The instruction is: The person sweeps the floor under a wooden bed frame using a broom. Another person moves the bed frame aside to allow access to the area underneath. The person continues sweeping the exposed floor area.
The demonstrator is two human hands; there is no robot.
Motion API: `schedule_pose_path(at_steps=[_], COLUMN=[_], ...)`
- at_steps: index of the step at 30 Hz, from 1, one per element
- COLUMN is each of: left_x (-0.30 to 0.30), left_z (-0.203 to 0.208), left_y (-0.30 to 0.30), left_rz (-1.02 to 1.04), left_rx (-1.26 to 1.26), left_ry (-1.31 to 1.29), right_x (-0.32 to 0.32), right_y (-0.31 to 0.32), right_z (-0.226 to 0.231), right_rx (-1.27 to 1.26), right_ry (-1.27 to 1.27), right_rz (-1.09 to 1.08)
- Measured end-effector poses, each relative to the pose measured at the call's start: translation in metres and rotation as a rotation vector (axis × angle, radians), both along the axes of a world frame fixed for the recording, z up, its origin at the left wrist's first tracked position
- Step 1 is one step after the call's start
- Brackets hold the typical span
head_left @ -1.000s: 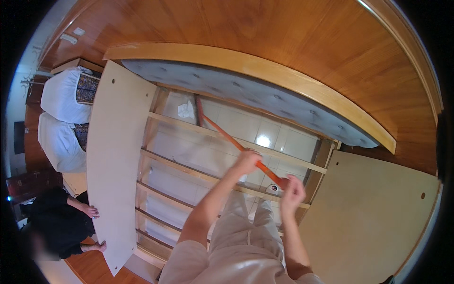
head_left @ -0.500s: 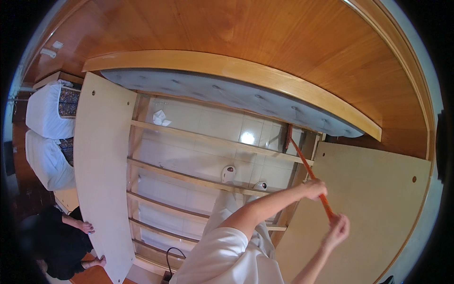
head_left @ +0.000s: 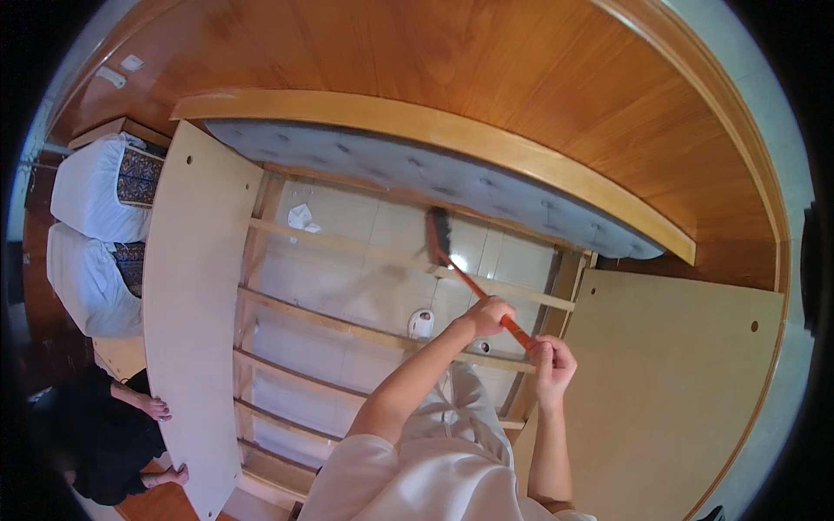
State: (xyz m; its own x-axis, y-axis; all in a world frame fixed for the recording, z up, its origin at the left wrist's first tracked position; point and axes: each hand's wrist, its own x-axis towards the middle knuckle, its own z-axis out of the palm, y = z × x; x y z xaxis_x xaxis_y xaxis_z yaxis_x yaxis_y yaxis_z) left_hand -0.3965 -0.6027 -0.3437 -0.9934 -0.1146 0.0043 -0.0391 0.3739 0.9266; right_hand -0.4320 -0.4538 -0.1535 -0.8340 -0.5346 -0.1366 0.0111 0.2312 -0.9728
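Observation:
An orange-handled broom slants across the bed frame, its dark bristled head over the tiles below the padded headboard. My left hand is closed around the middle of the handle. Close to the handle's upper end, my right hand grips it too. A wooden slat crosses beneath the handle. Left of the broom head, a crumpled white paper lies on the tiled floor.
Several slats span the frame around my legs. A grey tufted headboard runs along the far side. One pale panel stands at left, a co-worker's hands on its edge; another panel lies at right. White-covered chairs stand far left.
The broom head has swept left across the tiles, away from the frame's right side. Both my hands have moved left with the handle. The view has shifted slightly.

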Motion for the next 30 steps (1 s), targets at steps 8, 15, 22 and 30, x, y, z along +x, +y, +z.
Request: schedule_pose_path(at_steps=[8,15,22,30], left_x=[0.026,-0.051,-0.126,-0.064], left_z=[0.012,0.120,0.088,0.004], left_y=[-0.003,0.101,0.158,0.091], left_rz=[0.189,-0.035,-0.400,-0.254], left_rx=[-0.136,0.057,0.016,-0.016], left_ry=[0.138,0.159,0.282,0.019], right_x=[-0.002,-0.024,-0.019,-0.001], right_y=[0.011,0.104,0.131,0.075], right_z=[0.006,0.124,0.082,-0.004], right_rx=[0.034,0.065,0.170,-0.032], right_ry=[0.112,0.316,0.435,0.097], right_rz=[-0.072,-0.242,-0.428,-0.287])
